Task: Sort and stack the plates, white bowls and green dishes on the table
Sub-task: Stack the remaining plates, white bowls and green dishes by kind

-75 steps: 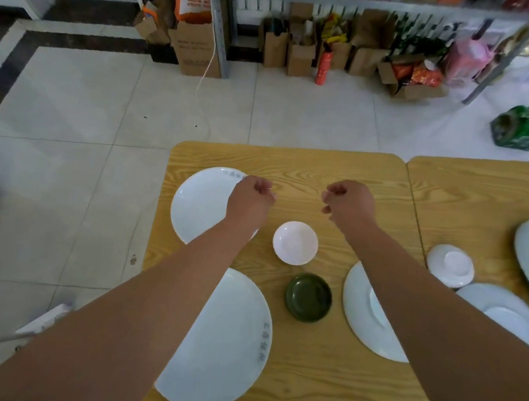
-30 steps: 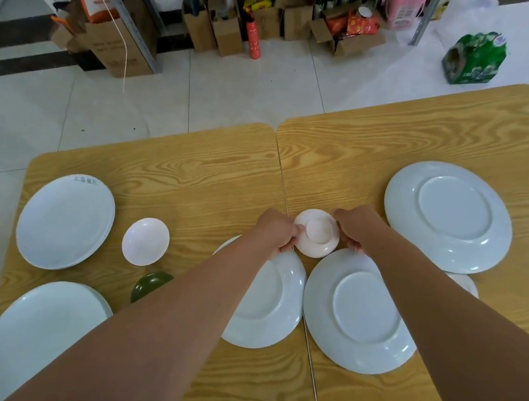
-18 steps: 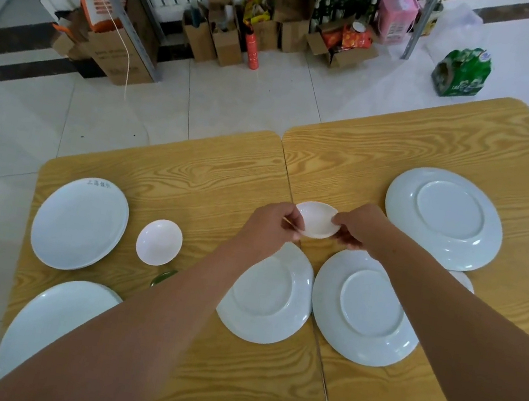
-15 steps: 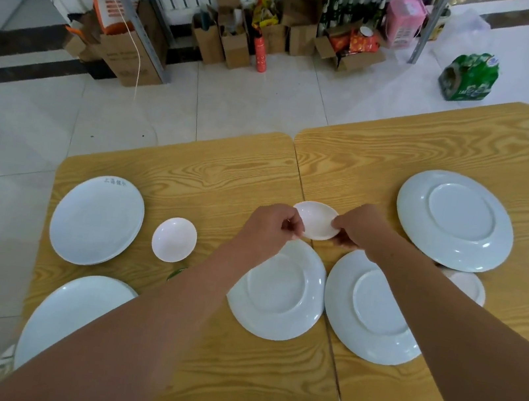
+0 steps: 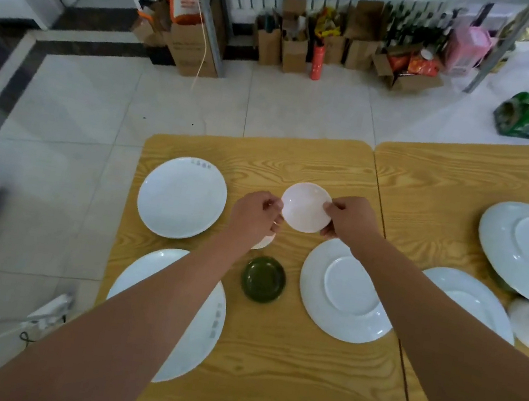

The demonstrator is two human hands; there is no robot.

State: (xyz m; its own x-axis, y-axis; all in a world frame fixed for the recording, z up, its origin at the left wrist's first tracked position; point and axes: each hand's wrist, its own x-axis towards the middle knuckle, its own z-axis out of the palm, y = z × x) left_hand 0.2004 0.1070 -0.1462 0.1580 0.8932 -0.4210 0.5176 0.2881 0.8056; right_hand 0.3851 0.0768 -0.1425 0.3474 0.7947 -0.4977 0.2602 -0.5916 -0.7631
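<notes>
Left hand (image 5: 255, 214) and right hand (image 5: 348, 219) pinch opposite edges of a small white bowl (image 5: 306, 207) at frame centre, over the bench (image 5: 283, 359) (a second bowl (image 5: 264, 242) peeks out beneath the left hand). A green dish (image 5: 263, 280) sits just below, and a plate (image 5: 182, 197) lies to the left.

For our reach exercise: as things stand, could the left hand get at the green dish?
Probably not yet: the left hand and right hand both hold the white bowl. The green dish lies uncovered close by, so once freed the way looks open.
</notes>
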